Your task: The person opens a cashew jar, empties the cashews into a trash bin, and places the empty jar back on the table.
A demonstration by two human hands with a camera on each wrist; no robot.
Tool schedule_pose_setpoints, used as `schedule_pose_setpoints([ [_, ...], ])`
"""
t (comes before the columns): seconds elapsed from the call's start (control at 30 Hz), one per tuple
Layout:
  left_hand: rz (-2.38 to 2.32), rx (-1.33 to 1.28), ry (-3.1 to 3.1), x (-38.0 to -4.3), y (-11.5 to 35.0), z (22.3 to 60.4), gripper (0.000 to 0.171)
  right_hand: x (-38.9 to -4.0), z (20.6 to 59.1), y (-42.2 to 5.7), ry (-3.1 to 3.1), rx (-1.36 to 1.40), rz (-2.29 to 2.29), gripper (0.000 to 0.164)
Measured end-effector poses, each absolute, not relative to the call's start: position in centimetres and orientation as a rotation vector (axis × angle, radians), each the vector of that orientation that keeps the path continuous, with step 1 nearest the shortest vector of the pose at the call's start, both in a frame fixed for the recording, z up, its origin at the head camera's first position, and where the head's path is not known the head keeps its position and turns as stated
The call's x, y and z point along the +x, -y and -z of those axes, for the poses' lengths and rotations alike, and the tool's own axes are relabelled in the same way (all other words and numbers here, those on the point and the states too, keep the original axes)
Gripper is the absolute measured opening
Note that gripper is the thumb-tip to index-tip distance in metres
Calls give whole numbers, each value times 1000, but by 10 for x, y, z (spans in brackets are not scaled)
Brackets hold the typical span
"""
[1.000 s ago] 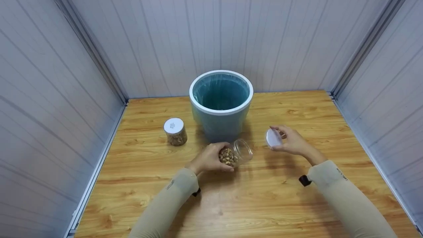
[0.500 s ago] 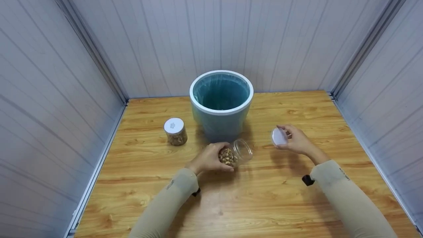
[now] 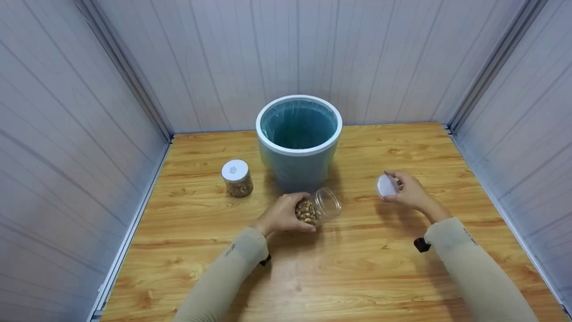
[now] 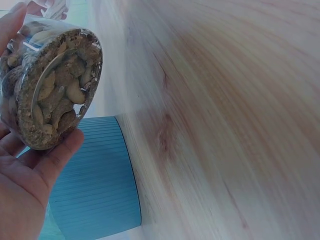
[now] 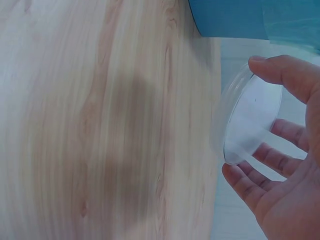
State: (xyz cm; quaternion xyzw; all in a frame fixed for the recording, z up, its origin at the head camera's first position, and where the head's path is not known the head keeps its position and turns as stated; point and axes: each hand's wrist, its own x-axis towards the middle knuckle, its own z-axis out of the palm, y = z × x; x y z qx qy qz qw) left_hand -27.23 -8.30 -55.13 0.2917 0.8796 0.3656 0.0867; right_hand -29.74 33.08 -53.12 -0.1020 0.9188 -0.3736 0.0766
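Note:
In the head view my left hand (image 3: 282, 215) grips a clear plastic jar (image 3: 330, 205), tilted with its uncapped mouth toward the right. Nuts in shells (image 3: 306, 212) lie in its lower part; the left wrist view shows them through the jar's base (image 4: 62, 92). Off to the right, my right hand (image 3: 409, 191) holds a round white lid (image 3: 387, 185) by its edge, above the table. In the right wrist view the thumb and fingers pinch the lid's (image 5: 254, 117) rim from opposite sides.
Behind the jar stands a blue-green bin (image 3: 298, 172) with a white rim and a liner bag. A second jar (image 3: 238, 185), white-capped and part filled, stands upright to its left. Ribbed panels (image 3: 214, 67) wall the wooden table (image 3: 339, 277) at the back and sides.
My right hand has moved to the right with the lid, farther from the jar's mouth. The left hand and the jar have stayed in place.

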Motion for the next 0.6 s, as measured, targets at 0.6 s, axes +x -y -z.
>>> schedule_pose_setpoints([
  [0.6,-1087,877,-2625,-273,83,555,97,-297,550,-349,-2715,-218,1124,84],
])
